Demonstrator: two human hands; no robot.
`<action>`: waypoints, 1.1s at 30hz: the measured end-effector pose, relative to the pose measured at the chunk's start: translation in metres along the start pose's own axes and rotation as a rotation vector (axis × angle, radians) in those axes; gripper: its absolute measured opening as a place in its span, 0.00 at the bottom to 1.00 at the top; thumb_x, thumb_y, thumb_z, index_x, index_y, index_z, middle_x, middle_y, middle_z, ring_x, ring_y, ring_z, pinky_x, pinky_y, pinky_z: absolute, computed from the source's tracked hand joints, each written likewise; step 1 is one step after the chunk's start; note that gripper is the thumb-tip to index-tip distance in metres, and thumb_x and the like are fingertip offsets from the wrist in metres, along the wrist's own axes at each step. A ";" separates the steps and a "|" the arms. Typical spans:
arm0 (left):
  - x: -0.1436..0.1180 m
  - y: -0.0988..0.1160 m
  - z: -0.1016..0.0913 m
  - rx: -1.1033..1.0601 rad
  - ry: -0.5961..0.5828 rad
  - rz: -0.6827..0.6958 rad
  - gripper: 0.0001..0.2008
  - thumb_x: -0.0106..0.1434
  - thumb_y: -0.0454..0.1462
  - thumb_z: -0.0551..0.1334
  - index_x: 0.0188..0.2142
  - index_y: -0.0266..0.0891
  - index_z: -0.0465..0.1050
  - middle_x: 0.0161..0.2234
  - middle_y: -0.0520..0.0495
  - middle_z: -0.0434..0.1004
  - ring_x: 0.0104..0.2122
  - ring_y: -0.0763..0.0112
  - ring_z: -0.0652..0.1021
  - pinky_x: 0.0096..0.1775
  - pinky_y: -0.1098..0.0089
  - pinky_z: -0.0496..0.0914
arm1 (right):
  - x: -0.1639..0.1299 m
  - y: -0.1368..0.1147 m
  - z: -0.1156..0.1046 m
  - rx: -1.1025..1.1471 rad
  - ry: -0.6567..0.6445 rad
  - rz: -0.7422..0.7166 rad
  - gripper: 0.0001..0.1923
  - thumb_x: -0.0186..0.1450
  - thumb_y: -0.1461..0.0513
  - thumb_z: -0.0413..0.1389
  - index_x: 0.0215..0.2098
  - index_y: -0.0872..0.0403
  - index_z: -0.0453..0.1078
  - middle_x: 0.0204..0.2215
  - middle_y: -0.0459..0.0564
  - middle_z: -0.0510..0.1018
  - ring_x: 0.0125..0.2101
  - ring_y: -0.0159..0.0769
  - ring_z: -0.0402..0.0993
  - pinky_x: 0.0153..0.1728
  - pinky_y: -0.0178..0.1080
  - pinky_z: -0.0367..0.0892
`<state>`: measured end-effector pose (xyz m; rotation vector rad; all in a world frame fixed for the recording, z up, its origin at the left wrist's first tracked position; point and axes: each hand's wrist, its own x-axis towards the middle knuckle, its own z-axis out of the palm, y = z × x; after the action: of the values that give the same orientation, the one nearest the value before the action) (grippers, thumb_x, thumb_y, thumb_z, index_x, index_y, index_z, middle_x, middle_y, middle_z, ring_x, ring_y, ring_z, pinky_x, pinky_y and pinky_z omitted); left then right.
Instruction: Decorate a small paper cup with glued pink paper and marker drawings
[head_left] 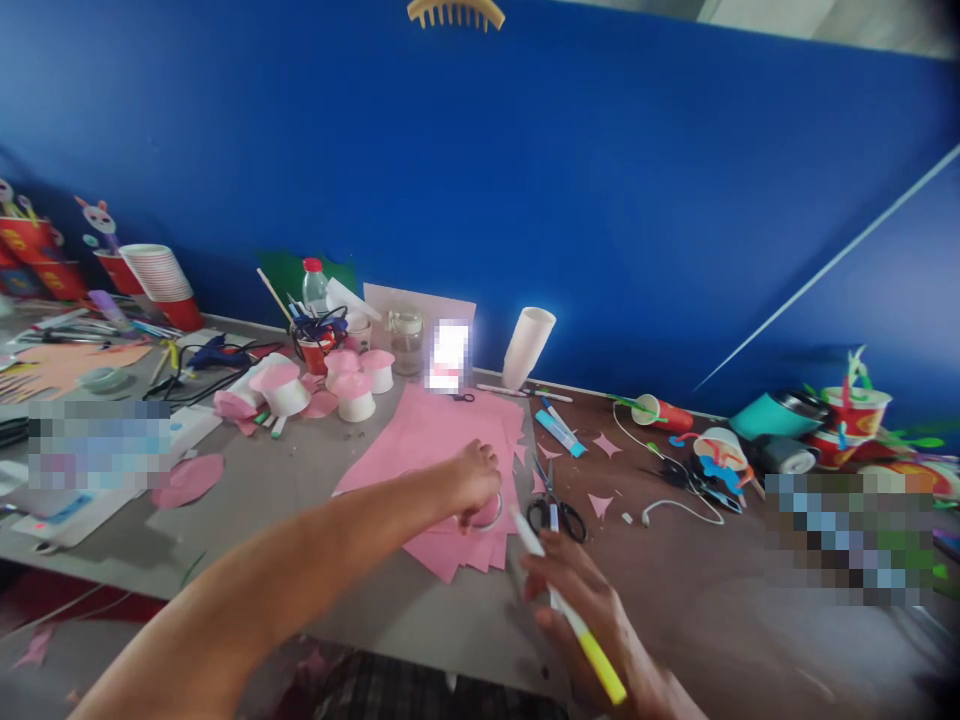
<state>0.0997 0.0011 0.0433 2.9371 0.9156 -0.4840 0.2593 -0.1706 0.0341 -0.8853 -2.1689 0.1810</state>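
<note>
Blue wall behind — left hand (pixel 474 482) presses pink paper (pixel 435 440), right hand (pixel 592 610) grips marker (pixel 570 615).

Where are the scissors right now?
In the head view the scissors lie on the table, just right of the pink paper, between the left hand and the right hand, which holds a marker.

Two hands are at work: the left hand (pixel 474 480) and the right hand (pixel 592 610), which holds one yellow-tipped marker (pixel 570 610). One pair of black-handled scissors (pixel 553 510) lies on the table. One stack of pink paper sheets (pixel 427 440) lies there, with three small pink paper cutouts (pixel 606 444) beside it. Four white cups with pink tops (pixel 352 392) stand together. One plastic bottle with a red cap (pixel 314 285) and one glass jar (pixel 407 340) stand by the wall. One stack of white paper cups (pixel 529 345) leans there, and one stack of red cups (pixel 161 280) lies at the far left.
</note>
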 end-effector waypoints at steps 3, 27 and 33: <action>-0.002 0.000 -0.002 0.084 -0.066 0.032 0.33 0.36 0.48 0.80 0.42 0.39 0.79 0.50 0.36 0.80 0.48 0.49 0.72 0.49 0.60 0.64 | 0.005 -0.015 0.011 0.083 -0.075 -0.130 0.23 0.77 0.50 0.38 0.56 0.53 0.66 0.30 0.51 0.77 0.36 0.42 0.75 0.45 0.46 0.71; -0.007 0.014 -0.025 0.087 -0.161 -0.009 0.34 0.35 0.38 0.82 0.44 0.35 0.79 0.52 0.34 0.79 0.51 0.52 0.73 0.53 0.63 0.62 | 0.040 -0.016 0.082 -0.392 -0.223 0.002 0.02 0.66 0.65 0.58 0.36 0.52 0.69 0.27 0.46 0.75 0.28 0.39 0.69 0.33 0.41 0.56; -0.006 0.013 -0.024 0.076 -0.142 -0.025 0.31 0.36 0.37 0.81 0.43 0.37 0.79 0.51 0.37 0.80 0.50 0.54 0.74 0.52 0.64 0.62 | 0.044 -0.012 0.088 -0.418 -0.198 -0.024 0.03 0.66 0.65 0.59 0.34 0.53 0.70 0.26 0.46 0.77 0.28 0.38 0.72 0.32 0.41 0.59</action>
<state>0.1091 -0.0103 0.0670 2.9150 0.9373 -0.7334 0.1703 -0.1382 0.0053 -1.1097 -2.4482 -0.2152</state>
